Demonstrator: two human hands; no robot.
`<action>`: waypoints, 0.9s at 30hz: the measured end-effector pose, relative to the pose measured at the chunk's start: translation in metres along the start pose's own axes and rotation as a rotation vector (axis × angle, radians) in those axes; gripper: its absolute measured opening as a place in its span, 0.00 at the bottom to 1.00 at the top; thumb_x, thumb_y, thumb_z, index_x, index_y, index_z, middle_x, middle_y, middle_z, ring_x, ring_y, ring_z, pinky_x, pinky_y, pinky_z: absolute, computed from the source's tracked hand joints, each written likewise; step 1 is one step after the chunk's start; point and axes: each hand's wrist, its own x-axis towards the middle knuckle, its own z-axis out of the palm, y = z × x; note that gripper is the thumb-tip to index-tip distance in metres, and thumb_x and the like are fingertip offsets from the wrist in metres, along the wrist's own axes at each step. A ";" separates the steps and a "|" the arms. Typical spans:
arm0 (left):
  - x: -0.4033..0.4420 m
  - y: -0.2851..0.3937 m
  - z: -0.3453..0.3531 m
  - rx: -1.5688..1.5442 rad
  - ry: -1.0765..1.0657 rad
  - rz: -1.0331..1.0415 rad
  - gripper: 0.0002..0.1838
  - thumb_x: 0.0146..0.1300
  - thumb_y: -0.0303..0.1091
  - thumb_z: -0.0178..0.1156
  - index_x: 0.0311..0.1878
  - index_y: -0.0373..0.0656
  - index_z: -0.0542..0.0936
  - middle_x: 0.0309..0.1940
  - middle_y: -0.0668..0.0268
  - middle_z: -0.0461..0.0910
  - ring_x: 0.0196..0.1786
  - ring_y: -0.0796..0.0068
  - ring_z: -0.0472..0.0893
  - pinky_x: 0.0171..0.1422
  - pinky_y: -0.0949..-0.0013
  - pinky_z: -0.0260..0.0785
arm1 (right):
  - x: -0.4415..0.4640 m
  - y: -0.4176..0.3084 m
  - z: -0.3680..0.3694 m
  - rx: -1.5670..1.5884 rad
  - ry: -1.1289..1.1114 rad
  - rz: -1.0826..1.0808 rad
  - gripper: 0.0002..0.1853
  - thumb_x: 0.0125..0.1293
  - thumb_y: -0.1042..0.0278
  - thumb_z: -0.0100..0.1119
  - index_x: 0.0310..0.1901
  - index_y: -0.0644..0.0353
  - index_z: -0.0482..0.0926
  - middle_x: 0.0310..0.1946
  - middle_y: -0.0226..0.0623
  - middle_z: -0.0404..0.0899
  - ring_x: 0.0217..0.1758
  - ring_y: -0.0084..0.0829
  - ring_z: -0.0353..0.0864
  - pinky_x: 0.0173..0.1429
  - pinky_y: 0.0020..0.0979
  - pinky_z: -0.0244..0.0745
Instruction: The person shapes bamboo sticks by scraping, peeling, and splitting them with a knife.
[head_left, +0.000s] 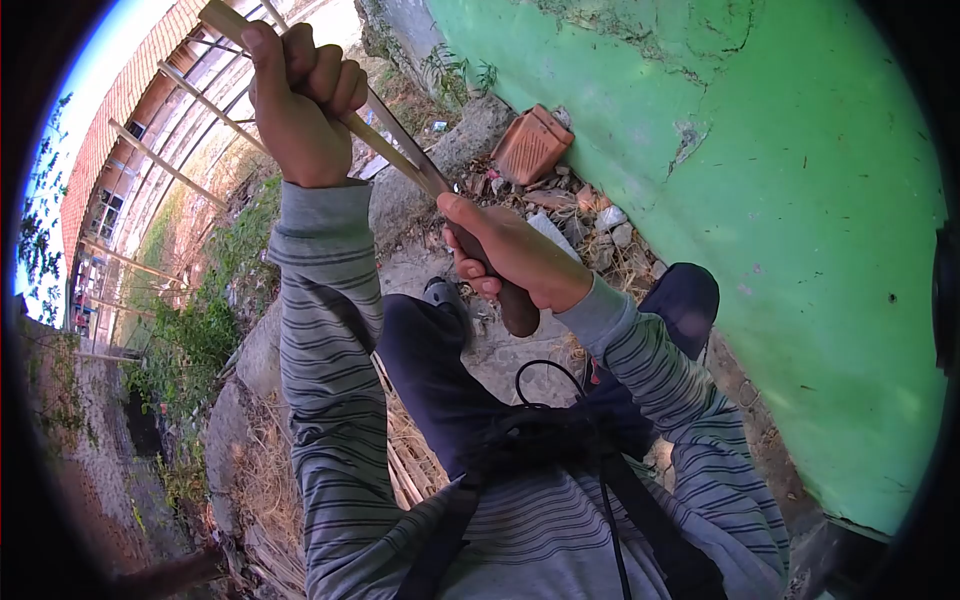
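Observation:
My left hand (310, 105) is raised at the upper left, its fingers wrapped round a pale wooden or bamboo strip (385, 150). The strip slants down to the right, and its lower end reaches my right thumb. My right hand (515, 245) grips the dark wooden handle (517, 305) of a long knife, whose rounded butt sticks out below the palm. The narrow blade (400, 130) runs up beside the strip, partly behind it. The thumb of my right hand lies near where blade and strip meet; whether it presses the strip I cannot tell.
A green wall (800, 250) rises close on the right. At its foot lie rubble and a broken orange clay block (532, 145). Large stones and bushes (190, 340) are at the left, with split strips (405, 450) beside my leg. A tiled-roof building (120, 150) stands beyond.

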 end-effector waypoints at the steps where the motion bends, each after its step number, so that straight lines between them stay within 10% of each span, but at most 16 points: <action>1: 0.001 0.000 0.001 0.004 0.003 0.005 0.30 0.75 0.62 0.48 0.23 0.53 0.55 0.15 0.78 0.44 0.17 0.83 0.44 0.22 0.71 0.39 | 0.001 -0.003 0.001 -0.014 -0.012 -0.008 0.27 0.72 0.35 0.53 0.33 0.55 0.70 0.17 0.22 0.64 0.14 0.14 0.61 0.18 0.19 0.58; 27: -0.002 0.000 0.000 0.032 0.099 0.007 0.28 0.77 0.61 0.46 0.24 0.53 0.57 0.15 0.77 0.44 0.18 0.81 0.42 0.23 0.70 0.38 | 0.030 0.101 -0.072 0.035 0.117 0.190 0.24 0.74 0.38 0.52 0.34 0.54 0.69 0.17 0.20 0.64 0.14 0.12 0.60 0.18 0.19 0.58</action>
